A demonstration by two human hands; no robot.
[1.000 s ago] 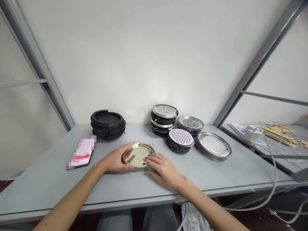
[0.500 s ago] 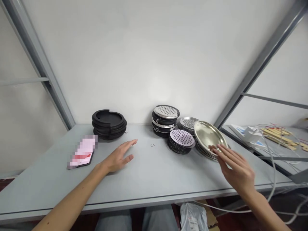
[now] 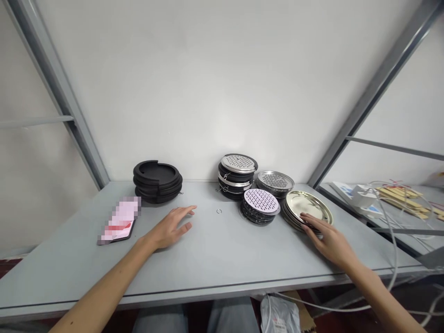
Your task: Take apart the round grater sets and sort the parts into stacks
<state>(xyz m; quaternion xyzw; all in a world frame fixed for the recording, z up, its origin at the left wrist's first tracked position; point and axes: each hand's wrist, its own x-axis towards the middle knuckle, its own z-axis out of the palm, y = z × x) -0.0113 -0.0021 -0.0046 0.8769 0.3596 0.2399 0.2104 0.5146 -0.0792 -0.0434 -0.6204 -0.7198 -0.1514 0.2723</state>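
Observation:
My right hand (image 3: pixel 326 238) lies over the near rim of the top shiny metal plate (image 3: pixel 308 206), its fingers stretched out and touching it. Several similar plates (image 3: pixel 290 221) are stacked beneath. On the left, my left hand (image 3: pixel 169 229) rests at the tabletop with fingers and thumb apart and nothing in it. A small metal ring (image 3: pixel 218 211) lies between the hands, nearer the left one. Just left of the plates stands a stack of dark discs topped by a pale perforated disc (image 3: pixel 261 200).
Black notched rings (image 3: pixel 157 185) are stacked at the back left, behind a phone (image 3: pixel 120 219). Black rings with perforated metal discs (image 3: pixel 238 163) form a pile at the back, beside more perforated metal plates (image 3: pixel 275 180). A white cable (image 3: pixel 393 249) hangs at the right edge.
The tilted top metal plate has come down flat on its stack. My right hand has moved slightly left with it; my left hand has stayed nearly still.

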